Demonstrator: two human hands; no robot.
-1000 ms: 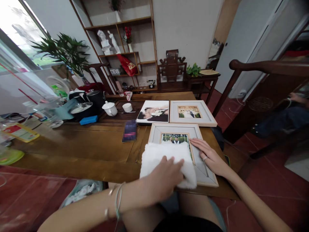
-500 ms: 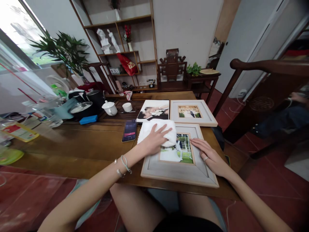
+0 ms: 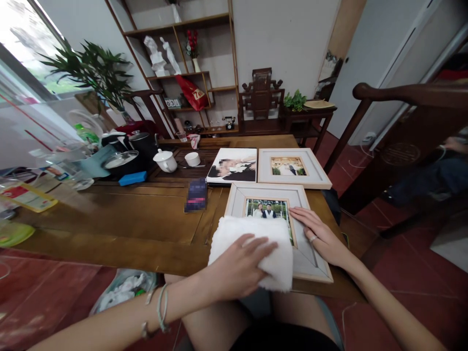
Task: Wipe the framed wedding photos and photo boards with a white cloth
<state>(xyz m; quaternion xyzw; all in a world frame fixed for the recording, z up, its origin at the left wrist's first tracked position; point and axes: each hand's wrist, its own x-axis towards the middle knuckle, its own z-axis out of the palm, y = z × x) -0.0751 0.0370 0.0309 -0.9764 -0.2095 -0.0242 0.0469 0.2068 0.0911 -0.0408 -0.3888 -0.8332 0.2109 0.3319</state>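
My left hand [image 3: 243, 265] has its fingers bent over a folded white towel [image 3: 252, 239]. The towel covers the lower left of a light-coloured picture frame [image 3: 310, 265] and hangs past the frame's near edge. In the frame is a photo [image 3: 268, 207] of two people outdoors, partly hidden by the towel. My right hand [image 3: 318, 236] rests on the frame's right side, fingers stretched out flat. Beyond this frame lie a second framed picture [image 3: 321, 180] and a black-and-white photo panel [image 3: 237, 165].
A phone [image 3: 195, 195] lies left of the frame on the wooden table [image 3: 157, 214]. Farther left are a blue sponge [image 3: 132, 178], a lidded white cup [image 3: 165, 161], a small white bowl [image 3: 192, 159] and a yellow-labelled bottle [image 3: 31, 195]. A dark wooden chair [image 3: 398, 141] stands at right.
My left hand and the towel have moved down the frame towards me, uncovering the photo's upper part and the frame's top left corner. My right hand has stayed in place.
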